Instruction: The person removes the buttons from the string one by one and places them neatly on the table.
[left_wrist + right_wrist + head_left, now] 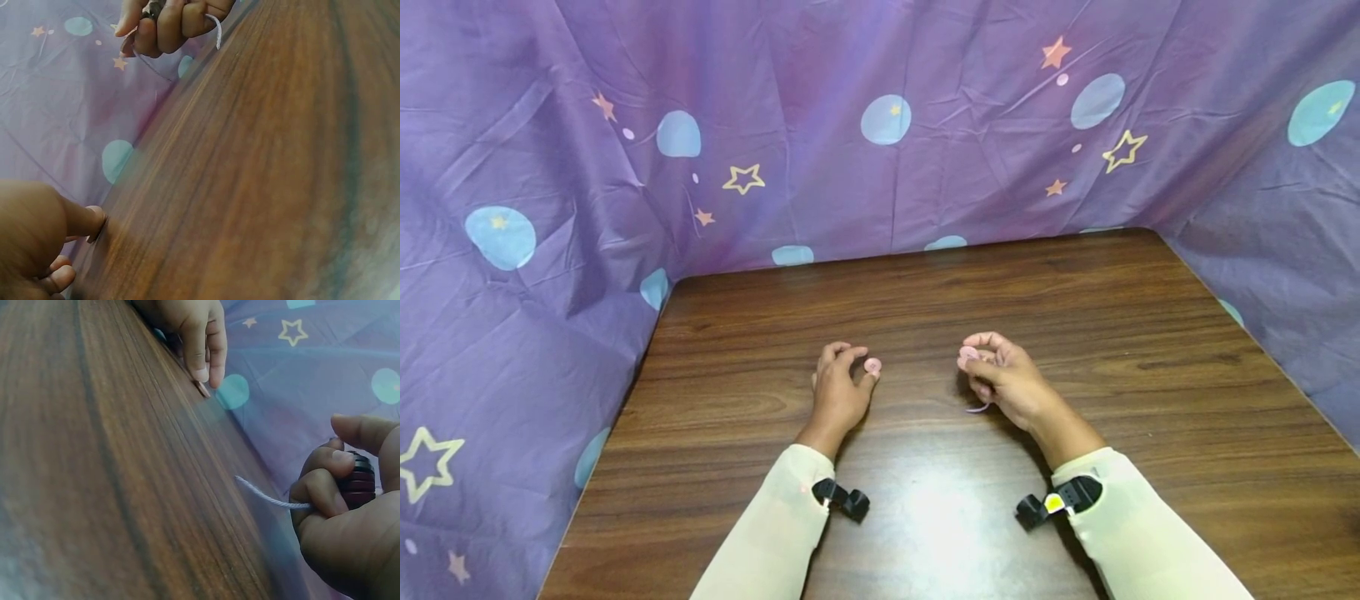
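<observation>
On the left, my left hand [838, 392] is low over the wooden table, pinching a small round pink button [872, 365] between thumb and fingers. Seen from the right wrist, that button [203, 389] is edge-on and tilted beneath the fingertips. My right hand [1007, 383] grips a second pink button [968, 353] by its fingertips. Curled fingers of the same hand hold a stack of dark red and black discs [357, 487] against the palm; part of it is hidden. A pale lilac string [265, 497] trails out between those fingers, its loose end [977, 409] above the tabletop.
A brown wood-grain table [737, 433] spreads under both hands. Purple cloth [820, 83] with stars and blue spots hangs behind and along the sides. Black camera mounts [842, 498] are strapped over both pale sleeves [767, 533]. Light glares off the table's front middle.
</observation>
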Demonstrator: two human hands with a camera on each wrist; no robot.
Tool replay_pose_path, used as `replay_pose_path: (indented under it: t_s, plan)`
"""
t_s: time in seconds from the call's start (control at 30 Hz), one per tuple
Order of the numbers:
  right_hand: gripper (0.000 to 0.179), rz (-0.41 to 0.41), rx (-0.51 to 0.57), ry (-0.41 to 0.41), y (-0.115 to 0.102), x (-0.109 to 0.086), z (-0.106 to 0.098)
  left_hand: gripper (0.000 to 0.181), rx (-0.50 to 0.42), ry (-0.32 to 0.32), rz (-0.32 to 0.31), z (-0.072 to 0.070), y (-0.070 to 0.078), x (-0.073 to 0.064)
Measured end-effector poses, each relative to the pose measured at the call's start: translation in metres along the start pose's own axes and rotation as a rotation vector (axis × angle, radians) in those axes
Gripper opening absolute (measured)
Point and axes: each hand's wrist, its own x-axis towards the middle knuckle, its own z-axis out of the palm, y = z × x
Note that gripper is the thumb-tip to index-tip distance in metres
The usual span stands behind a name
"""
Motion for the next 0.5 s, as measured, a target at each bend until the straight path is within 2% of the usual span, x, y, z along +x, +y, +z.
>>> replay_pose_path:
  t_s: [0.33,0.5]
  plan:
    - [0.023,-0.01,-0.013,0.015,-0.0008,-0.0001,-0.0006,0.038,-0.046,0.019,-0.004,-0.0022,0.0032,-0.0029]
    - [0.022,-0.003,-0.001,0.03,-0.0009,0.0004,-0.0007,0.038,-0.073,0.05,0.024,-0.0024,0.0034,-0.0044]
